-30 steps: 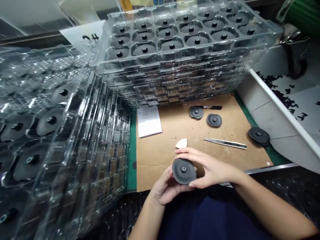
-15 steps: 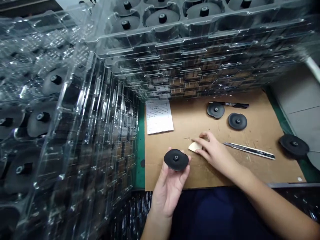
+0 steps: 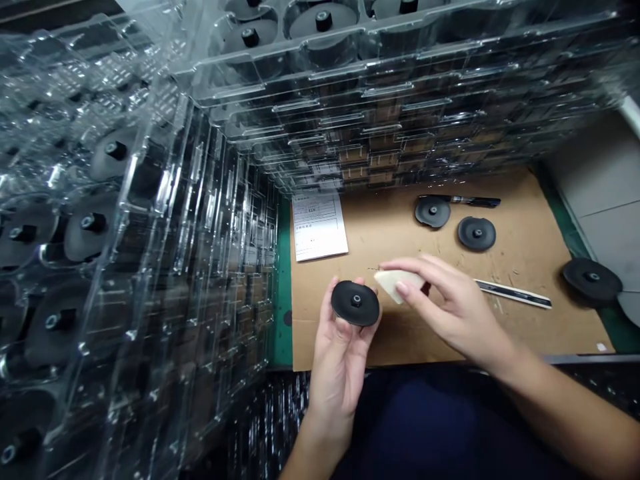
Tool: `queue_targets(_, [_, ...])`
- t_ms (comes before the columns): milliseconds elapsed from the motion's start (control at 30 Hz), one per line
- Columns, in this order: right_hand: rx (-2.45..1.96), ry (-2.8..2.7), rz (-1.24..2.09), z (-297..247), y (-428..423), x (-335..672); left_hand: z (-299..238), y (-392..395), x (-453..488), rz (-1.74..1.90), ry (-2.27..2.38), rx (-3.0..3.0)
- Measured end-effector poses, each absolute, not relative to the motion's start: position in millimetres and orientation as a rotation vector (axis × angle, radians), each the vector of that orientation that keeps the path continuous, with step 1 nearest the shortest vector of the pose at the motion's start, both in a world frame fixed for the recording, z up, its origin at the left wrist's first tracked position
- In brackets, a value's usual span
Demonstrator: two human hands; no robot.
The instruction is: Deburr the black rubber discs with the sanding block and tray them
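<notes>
My left hand (image 3: 343, 350) holds a black rubbery disc (image 3: 354, 303) by its edges, with a small metal-cored hub facing up. Just to the right, my right hand (image 3: 447, 303) pinches a cream wedge-shaped pad (image 3: 397, 283), like a sponge or eraser, between thumb and fingers. The wedge's tip is close to the disc's right edge; a small gap seems to lie between them. Behind the right hand lies a box cutter (image 3: 515, 294), partly hidden by that hand. Two similar discs, one at the back (image 3: 433, 211) and one nearer (image 3: 477, 233), lie on the cardboard.
Cardboard (image 3: 320, 333) covers the green bench top. A printed paper (image 3: 320, 230) lies at its left, a black marker (image 3: 475, 201) at the back. Another disc (image 3: 593, 280) sits at the right edge. Stacked clear plastic trays (image 3: 350, 113) of discs wall off the back and left.
My right hand has lifted the cream wedge off the cardboard and turned it toward the disc. My left hand's grip on the disc has shifted, with the thumb now at its near edge.
</notes>
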State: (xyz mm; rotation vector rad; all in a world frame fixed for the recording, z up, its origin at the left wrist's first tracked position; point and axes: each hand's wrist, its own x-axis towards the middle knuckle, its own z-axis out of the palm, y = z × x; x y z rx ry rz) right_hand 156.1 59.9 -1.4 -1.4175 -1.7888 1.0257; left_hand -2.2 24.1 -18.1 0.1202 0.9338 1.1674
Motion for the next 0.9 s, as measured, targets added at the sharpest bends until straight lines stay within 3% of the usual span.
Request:
queue_targets(100, [-1.16,-1.82,0.969,20.0,59.4,142.3,-18.2,19.0,-0.5,1.119,0.968,0.184])
queue_targets(267, [-1.042,-2.004,1.218,27.4,56.3,137.0,-16.9,12.8,2.1,1.067,0.976,0.183])
queue_targets(433, [-1.063,-1.961,0.825,26.0,52.7,139.4,-11.5,16.9,7.4,1.045,0.977,0.203])
queue_targets(567, [-0.987,-1.998,0.964,24.0,44.8,144.2,-11.7,20.0,5.9,1.029,0.971,0.22])
queue_targets(733, [-1.065,-1.901,0.803,24.1,56.2,140.8,-9.2,23.7,11.8,1.035,1.004,0.264])
queue_targets(900, [-0.997,-1.992,0.927,18.9,45.6,162.6,-5.0,31.4,7.9,1.016,0.973,0.234])
